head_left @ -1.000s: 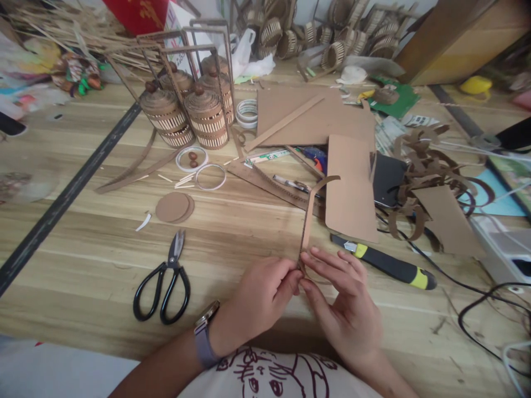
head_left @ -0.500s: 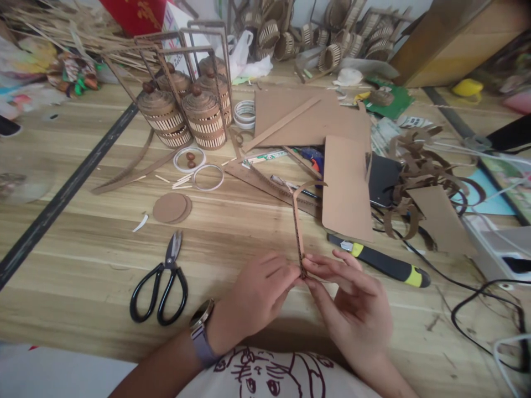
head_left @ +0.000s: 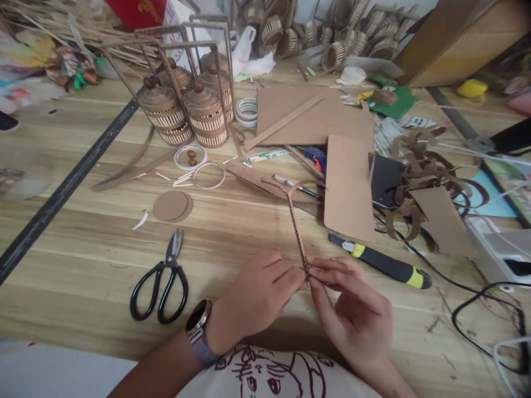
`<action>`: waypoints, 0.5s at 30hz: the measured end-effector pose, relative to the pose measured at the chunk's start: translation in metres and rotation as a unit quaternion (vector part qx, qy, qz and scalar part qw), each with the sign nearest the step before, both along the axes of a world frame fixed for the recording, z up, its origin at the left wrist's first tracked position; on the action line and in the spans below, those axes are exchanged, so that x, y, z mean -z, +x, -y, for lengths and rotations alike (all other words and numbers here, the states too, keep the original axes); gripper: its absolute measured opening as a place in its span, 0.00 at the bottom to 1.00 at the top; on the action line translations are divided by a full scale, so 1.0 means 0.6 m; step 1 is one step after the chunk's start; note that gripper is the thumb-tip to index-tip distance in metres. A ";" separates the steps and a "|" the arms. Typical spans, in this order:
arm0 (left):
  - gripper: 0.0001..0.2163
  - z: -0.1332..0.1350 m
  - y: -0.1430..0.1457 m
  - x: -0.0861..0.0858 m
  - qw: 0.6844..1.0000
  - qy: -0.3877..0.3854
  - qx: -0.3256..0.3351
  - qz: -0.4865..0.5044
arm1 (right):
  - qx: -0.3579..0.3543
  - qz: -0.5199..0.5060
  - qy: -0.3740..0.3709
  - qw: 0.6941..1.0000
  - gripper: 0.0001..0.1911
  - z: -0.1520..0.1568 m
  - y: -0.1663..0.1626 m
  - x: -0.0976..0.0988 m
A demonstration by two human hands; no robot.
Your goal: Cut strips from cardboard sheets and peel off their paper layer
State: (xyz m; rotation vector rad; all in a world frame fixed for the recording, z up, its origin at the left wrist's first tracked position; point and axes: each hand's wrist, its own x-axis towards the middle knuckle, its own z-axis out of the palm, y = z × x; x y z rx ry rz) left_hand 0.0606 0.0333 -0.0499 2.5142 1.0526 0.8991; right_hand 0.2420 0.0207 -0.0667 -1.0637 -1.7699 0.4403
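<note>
A narrow cardboard strip [head_left: 296,226] stands up from between my hands, its far end splitting into two curling tips. My left hand [head_left: 259,293], with a watch on the wrist, pinches the strip's near end. From the other side my right hand [head_left: 352,304] presses the same end between thumb and fingers. The fingertips hide that end. To the left lie black-handled scissors [head_left: 161,279], blades pointing away, and two stacked cardboard discs [head_left: 171,205]. Right of my hands rests a black and yellow utility knife [head_left: 384,263].
Lidded cardboard baskets [head_left: 205,116] with tall handles stand at the back left. Flat cardboard sheets [head_left: 348,193], tape rolls [head_left: 246,112] and a pen [head_left: 290,184] lie mid-table. Curled cardboard strips [head_left: 404,215] and black cables [head_left: 464,284] crowd the right side.
The upright strip now leans further left at its far end, and its two curling tips show more clearly apart. Both hands stay at the near end, shifted very slightly.
</note>
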 end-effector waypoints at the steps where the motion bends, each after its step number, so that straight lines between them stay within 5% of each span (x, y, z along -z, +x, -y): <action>1: 0.16 0.001 0.001 0.000 1.000 -0.002 0.000 0.001 | 0.001 0.002 0.007 1.000 0.19 0.001 0.000 0.001; 8: 0.17 0.004 0.002 0.001 0.999 -0.025 -0.006 0.029 | 0.002 -0.036 -0.010 0.999 0.17 0.000 -0.006 -0.004; 15: 0.18 -0.001 -0.004 0.002 0.999 -0.020 0.000 0.037 | -0.075 -0.118 -0.052 0.989 0.27 -0.012 -0.004 -0.010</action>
